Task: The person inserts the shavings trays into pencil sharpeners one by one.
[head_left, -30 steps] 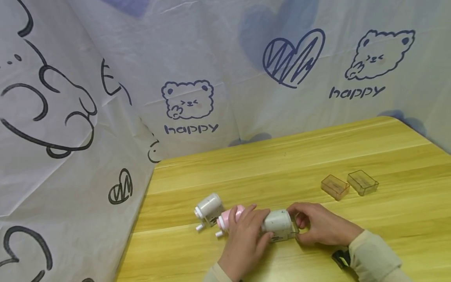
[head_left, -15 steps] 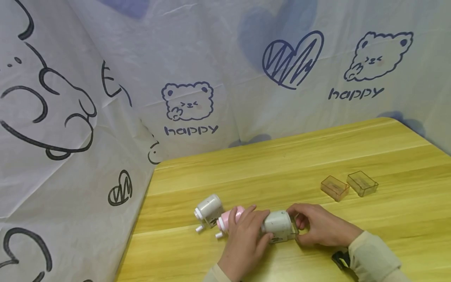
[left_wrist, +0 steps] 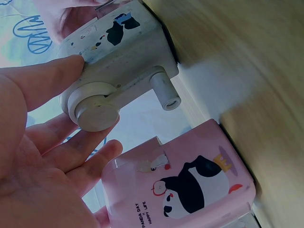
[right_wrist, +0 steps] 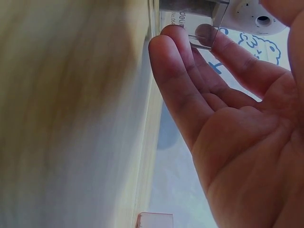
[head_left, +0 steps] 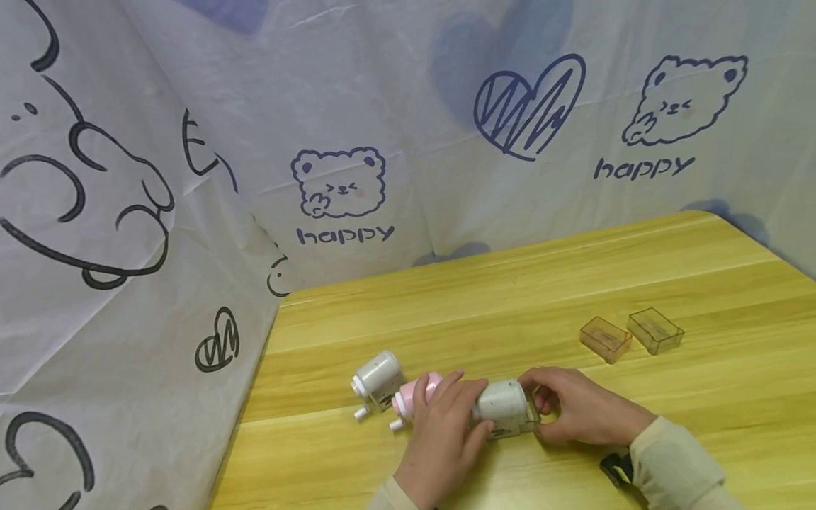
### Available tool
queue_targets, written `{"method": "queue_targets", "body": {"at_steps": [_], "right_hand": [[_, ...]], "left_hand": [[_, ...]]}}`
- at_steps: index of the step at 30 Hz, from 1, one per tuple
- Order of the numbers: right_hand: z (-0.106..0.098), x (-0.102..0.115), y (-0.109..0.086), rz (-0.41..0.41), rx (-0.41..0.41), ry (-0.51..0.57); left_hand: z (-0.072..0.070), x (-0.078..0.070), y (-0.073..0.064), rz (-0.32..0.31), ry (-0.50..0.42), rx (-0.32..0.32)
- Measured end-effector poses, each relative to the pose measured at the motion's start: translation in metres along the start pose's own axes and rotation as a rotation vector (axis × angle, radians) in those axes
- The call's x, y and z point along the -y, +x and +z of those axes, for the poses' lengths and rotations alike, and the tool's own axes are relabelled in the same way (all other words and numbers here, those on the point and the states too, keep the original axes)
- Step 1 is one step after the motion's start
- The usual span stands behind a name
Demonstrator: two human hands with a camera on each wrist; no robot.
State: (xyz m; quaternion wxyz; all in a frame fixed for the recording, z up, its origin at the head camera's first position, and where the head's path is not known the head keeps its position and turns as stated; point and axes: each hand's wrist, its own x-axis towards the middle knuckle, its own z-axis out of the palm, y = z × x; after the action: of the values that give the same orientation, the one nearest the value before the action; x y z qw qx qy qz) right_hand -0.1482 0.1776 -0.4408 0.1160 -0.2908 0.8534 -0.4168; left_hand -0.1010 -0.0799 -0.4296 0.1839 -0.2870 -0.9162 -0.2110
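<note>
Grey sharpener (head_left: 501, 402): is sitting between the hands, beside the pink sharpener (head_left: 417, 392).
Detached: a pink tray (head_left: 605, 340) and a grey tray (head_left: 655, 331) are lying well apart from it; two seem finished.
Outstanding, seemingly: a clear tray (head_left: 533, 412) is sitting at its right end; how deep, I cannot tell.
Left hand (head_left: 440, 432): thumb and fingers are gripping the grey sharpener's other end.
Right hand (head_left: 586, 411): fingers are pinching the clear tray, which is lying at their tips.
</note>
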Motion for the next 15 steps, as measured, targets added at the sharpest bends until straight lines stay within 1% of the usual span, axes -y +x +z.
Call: {"method": "queue_targets", "body": {"at_steps": [15], "right_hand": [[0.0002,0.0007,0.0004,0.008,0.001,0.003]], "left_hand": [[0.0001,0.0003,0.0003,0.002,0.008,-0.001]]}}
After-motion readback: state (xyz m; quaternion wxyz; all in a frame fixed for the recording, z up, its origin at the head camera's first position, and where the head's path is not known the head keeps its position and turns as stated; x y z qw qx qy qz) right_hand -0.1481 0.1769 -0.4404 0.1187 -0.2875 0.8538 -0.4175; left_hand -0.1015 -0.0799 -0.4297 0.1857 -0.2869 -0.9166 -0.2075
